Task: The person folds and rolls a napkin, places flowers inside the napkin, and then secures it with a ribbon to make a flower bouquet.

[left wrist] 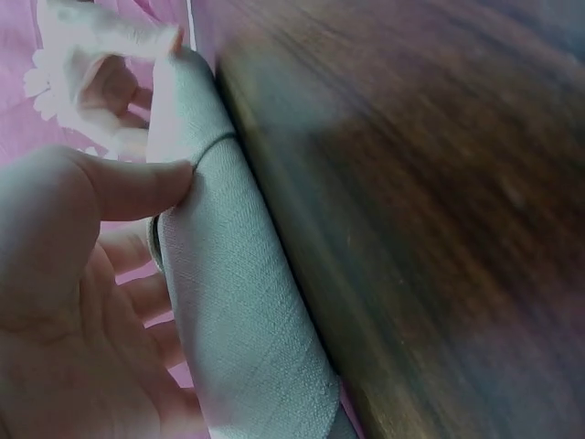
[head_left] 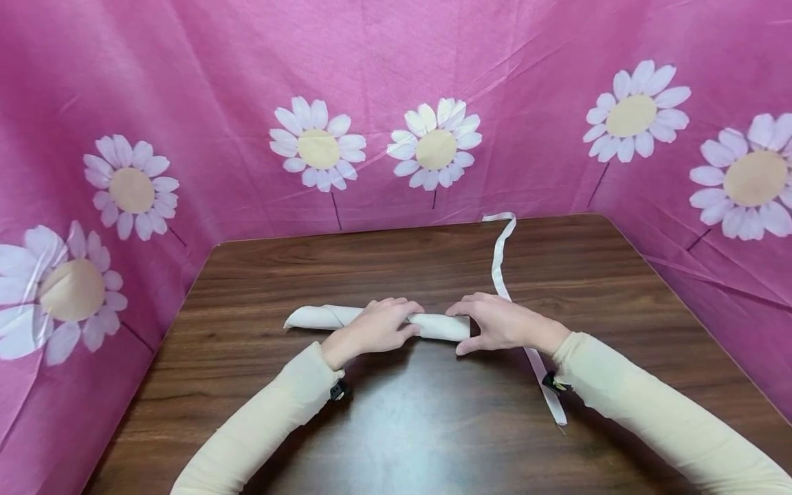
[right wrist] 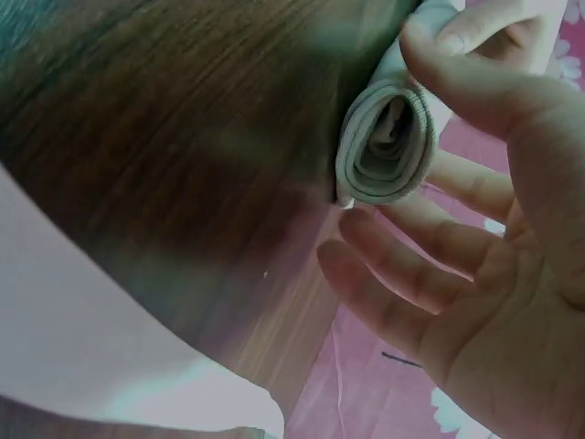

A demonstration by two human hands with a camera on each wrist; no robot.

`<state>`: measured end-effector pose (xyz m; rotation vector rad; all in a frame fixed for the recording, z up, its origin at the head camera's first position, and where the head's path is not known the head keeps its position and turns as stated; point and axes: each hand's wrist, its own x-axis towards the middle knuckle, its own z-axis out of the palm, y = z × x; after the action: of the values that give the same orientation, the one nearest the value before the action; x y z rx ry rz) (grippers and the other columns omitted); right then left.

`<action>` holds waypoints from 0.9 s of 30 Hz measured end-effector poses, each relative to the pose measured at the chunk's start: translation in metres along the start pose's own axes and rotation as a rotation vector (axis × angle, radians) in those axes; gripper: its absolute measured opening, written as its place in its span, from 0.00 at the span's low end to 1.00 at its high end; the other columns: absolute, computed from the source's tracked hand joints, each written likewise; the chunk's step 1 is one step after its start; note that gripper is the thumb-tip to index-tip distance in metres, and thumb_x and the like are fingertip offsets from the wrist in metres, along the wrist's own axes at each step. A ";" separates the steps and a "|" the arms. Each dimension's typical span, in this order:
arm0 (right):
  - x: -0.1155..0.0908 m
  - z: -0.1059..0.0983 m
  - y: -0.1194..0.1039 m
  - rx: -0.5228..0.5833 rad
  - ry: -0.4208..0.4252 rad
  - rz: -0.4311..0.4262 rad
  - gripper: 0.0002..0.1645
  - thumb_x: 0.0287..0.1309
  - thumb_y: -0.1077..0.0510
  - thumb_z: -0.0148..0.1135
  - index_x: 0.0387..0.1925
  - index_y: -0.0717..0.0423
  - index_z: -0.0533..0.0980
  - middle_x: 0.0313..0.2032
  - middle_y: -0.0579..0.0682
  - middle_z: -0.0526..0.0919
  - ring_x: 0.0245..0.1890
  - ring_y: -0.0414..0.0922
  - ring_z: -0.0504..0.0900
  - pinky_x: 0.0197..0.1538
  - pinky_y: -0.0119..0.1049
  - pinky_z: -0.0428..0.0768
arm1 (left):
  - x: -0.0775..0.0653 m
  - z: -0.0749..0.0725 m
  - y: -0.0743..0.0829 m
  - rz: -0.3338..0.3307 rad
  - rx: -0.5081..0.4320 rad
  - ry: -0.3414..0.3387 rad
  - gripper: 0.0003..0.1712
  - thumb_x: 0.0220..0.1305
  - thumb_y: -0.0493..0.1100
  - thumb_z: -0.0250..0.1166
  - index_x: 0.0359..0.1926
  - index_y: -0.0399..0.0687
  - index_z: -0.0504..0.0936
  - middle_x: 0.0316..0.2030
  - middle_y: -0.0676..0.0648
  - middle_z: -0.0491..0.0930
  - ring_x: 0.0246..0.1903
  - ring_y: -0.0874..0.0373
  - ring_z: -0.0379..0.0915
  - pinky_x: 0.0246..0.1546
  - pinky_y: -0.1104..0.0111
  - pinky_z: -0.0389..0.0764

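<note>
A pale off-white cloth [head_left: 442,327], wound into a long roll, lies crosswise on the table. Its spiral end [right wrist: 388,142] faces the right wrist camera, and a loose diagonal edge shows near its left part. My left hand [head_left: 377,326] grips the middle of the roll, thumb [left wrist: 151,187] on the near side and fingers beyond. Around the roll's right end is my right hand [head_left: 498,323], thumb on one side and fingers on the other; its lower fingers [right wrist: 393,274] are spread off the cloth. A white ribbon [head_left: 500,265] passes beneath the right wrist.
The brown wooden table [head_left: 396,268] reaches back to a pink curtain [head_left: 396,55] printed with large daisies, which also hangs along both sides. The ribbon stretches from the table's back edge toward the front right. Dark bands sit at both wrists.
</note>
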<state>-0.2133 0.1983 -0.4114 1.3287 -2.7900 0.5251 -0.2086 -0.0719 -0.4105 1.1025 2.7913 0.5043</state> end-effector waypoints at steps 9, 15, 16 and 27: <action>0.001 -0.004 -0.001 0.084 -0.028 -0.001 0.19 0.59 0.57 0.73 0.52 0.57 0.82 0.42 0.44 0.86 0.36 0.38 0.81 0.42 0.40 0.80 | -0.001 -0.001 -0.003 0.014 -0.044 -0.014 0.20 0.74 0.51 0.60 0.61 0.48 0.79 0.53 0.48 0.82 0.53 0.54 0.77 0.55 0.53 0.76; 0.007 -0.005 0.001 0.176 -0.052 -0.031 0.20 0.63 0.61 0.68 0.56 0.58 0.80 0.37 0.44 0.85 0.29 0.35 0.77 0.35 0.34 0.78 | -0.006 -0.002 -0.006 -0.007 -0.045 -0.005 0.22 0.75 0.51 0.59 0.62 0.45 0.78 0.55 0.45 0.81 0.56 0.51 0.77 0.58 0.55 0.75; 0.008 -0.005 0.002 0.186 -0.058 -0.023 0.20 0.64 0.61 0.67 0.57 0.58 0.79 0.37 0.44 0.85 0.29 0.35 0.77 0.36 0.34 0.78 | -0.007 -0.003 -0.007 -0.013 -0.048 -0.001 0.23 0.75 0.51 0.59 0.63 0.44 0.78 0.56 0.45 0.81 0.57 0.51 0.76 0.58 0.55 0.74; 0.008 -0.007 0.011 0.242 -0.141 0.101 0.18 0.71 0.63 0.58 0.59 0.63 0.78 0.33 0.44 0.82 0.27 0.36 0.72 0.38 0.35 0.75 | -0.013 -0.004 -0.007 -0.053 -0.038 0.014 0.28 0.73 0.54 0.62 0.66 0.45 0.75 0.58 0.44 0.79 0.59 0.46 0.74 0.56 0.47 0.74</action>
<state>-0.2282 0.2007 -0.4065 1.3158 -3.0005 0.8278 -0.2043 -0.0864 -0.4096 1.0183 2.8028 0.5588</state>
